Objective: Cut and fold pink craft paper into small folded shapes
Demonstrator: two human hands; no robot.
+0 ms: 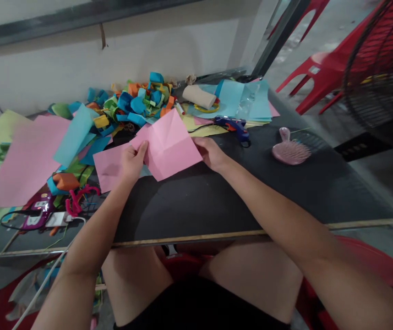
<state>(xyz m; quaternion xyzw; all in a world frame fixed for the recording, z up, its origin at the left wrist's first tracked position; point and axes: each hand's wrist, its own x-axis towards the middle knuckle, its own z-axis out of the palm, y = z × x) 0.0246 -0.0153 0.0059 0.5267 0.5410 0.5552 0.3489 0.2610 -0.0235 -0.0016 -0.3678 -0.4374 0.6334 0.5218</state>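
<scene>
A creased pink paper sheet is held above the black tabletop between both hands. My left hand pinches its left edge, thumb on top. My right hand grips its right corner with closed fingers. The sheet is partly folded, with a raised crease in the middle. Another pink sheet lies flat just under and to the left of my left hand.
Loose pink, blue and green sheets cover the left. A heap of folded coloured paper pieces sits at the back. A blue glue gun, a cardboard roll, a pink hairbrush, red chairs and a fan lie right.
</scene>
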